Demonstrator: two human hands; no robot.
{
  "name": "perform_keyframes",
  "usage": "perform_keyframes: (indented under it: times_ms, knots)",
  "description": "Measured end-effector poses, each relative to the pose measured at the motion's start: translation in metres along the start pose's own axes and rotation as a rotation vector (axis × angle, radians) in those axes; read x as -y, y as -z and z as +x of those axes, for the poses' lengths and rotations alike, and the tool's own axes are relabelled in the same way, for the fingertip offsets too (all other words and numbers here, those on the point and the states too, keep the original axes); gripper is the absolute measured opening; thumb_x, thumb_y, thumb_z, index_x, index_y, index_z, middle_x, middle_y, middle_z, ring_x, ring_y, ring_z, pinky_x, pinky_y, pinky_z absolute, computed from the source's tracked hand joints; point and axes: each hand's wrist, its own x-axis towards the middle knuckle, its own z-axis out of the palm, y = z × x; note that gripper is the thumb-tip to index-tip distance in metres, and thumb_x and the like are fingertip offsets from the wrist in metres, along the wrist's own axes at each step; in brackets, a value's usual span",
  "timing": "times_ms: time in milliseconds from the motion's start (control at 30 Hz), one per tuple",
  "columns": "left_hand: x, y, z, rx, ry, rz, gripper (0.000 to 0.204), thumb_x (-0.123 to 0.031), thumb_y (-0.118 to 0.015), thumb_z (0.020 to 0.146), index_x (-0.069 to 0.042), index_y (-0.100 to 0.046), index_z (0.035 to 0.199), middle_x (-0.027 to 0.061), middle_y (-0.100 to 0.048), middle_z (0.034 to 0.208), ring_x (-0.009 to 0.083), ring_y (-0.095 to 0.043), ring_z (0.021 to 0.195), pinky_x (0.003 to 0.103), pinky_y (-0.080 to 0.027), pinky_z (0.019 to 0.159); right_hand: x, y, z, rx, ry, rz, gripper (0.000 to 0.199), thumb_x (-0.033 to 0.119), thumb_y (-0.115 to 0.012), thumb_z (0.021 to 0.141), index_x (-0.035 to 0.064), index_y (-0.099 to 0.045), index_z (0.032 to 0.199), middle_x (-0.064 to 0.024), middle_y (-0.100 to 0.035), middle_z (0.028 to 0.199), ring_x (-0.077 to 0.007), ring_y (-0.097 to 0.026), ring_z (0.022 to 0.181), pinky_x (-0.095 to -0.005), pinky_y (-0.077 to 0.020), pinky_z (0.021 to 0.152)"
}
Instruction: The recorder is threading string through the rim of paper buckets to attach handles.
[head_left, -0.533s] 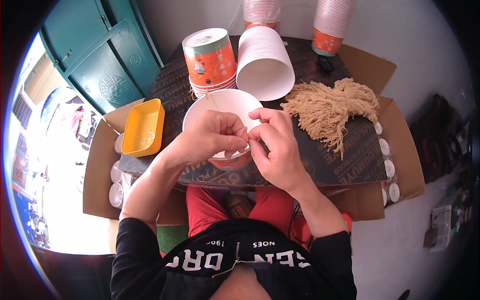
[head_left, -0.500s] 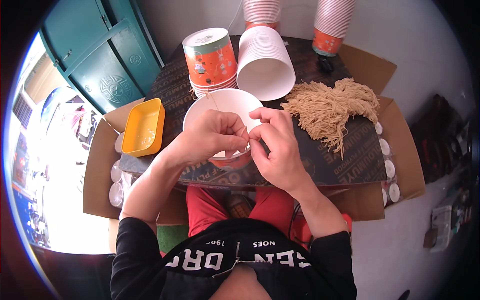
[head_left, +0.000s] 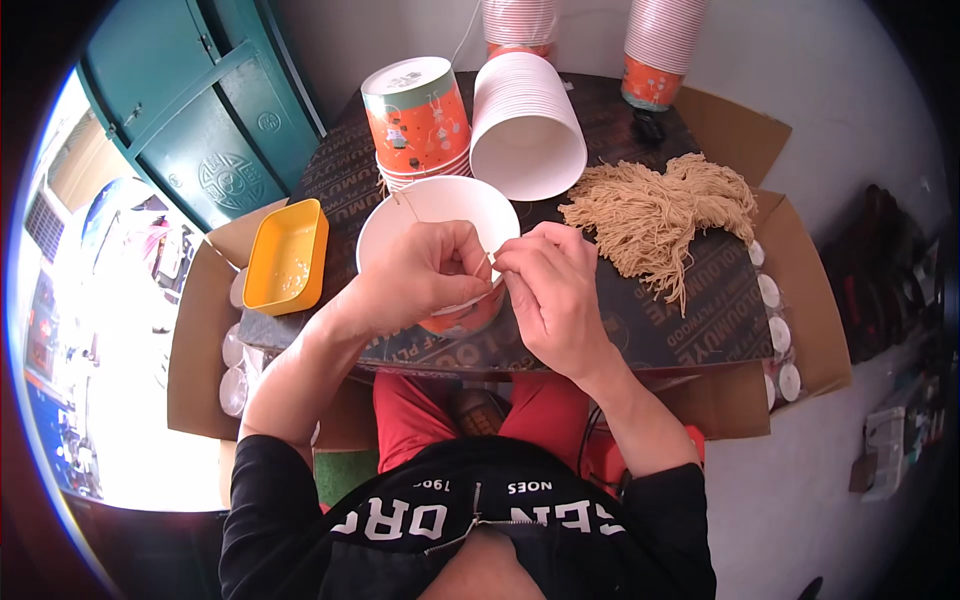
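A paper bucket (head_left: 447, 192), white inside with an orange outside, stands mouth up before me near the table's front edge. A thin tan string (head_left: 405, 204) crosses its left rim and runs toward my hands. Over the bucket's near right rim, my left hand (head_left: 425, 275) pinches a strand of string between thumb and curled index finger. Close against it, my right hand (head_left: 555, 295) pinches the same spot with thumb and fingertips. My fingers partly hide the string's end and the near rim.
A yellow tray (head_left: 287, 255) with small pale bits sits on the left. Behind the bucket are an upside-down orange bucket stack (head_left: 418, 125) and a white stack lying sideways (head_left: 527, 130). A bundle of tan strings (head_left: 665, 215) lies right. Cardboard boxes (head_left: 200, 370) flank the table.
The bucket has shifted slightly left. My right index finger has come down, and the right fingers now bunch more tightly beside the left hand's pinch.
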Motion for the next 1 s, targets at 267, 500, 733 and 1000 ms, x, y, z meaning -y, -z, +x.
perform_keyframes:
  times_ms: [267,500,733,1000]
  knots:
    - [0.009,-0.03,-0.007,-0.41,-0.463,0.628,0.009,0.002,-0.068,0.083,0.0,-0.06,0.088,0.0092,-0.062,0.078,0.0162,-0.064,0.07,0.028,-0.05,0.064,0.003,-0.001,0.003,0.099,-0.068,0.043,0.016,-0.001,-0.068,0.079,0.0049,-0.069,0.093,-0.0029,-0.058,0.094,-0.0264,-0.05,0.1,-0.0408,-0.0373,0.085]
    - [0.022,-0.037,-0.011,-0.569,-0.582,0.746,0.012,0.004,-0.071,0.081,0.0,-0.062,0.088,0.0107,-0.063,0.077,0.0234,-0.066,0.065,0.031,-0.052,0.06,0.007,0.0,0.005,0.139,-0.112,0.019,0.017,0.0,-0.065,0.084,0.0035,-0.068,0.1,-0.006,-0.06,0.095,-0.0281,-0.049,0.101,-0.0395,-0.0375,0.087]
    - [0.026,-0.037,-0.012,-0.559,-0.599,0.626,0.011,0.005,-0.07,0.082,0.0,-0.063,0.088,0.0103,-0.065,0.078,0.0191,-0.066,0.066,0.03,-0.052,0.061,0.008,0.005,0.008,0.197,-0.14,0.072,0.015,0.001,-0.066,0.084,0.0045,-0.068,0.099,-0.0057,-0.06,0.098,-0.0282,-0.048,0.103,-0.0392,-0.0373,0.09]
    - [0.013,-0.031,-0.017,-0.45,-0.356,0.423,0.005,0.001,-0.065,0.086,0.002,-0.061,0.087,0.0102,-0.066,0.077,0.0173,-0.065,0.069,0.03,-0.051,0.062,0.013,-0.001,0.001,0.0,-0.072,0.075,0.011,-0.003,-0.067,0.078,0.0036,-0.059,0.083,-0.0071,-0.058,0.097,-0.0303,-0.05,0.097,-0.04,-0.0405,0.086]
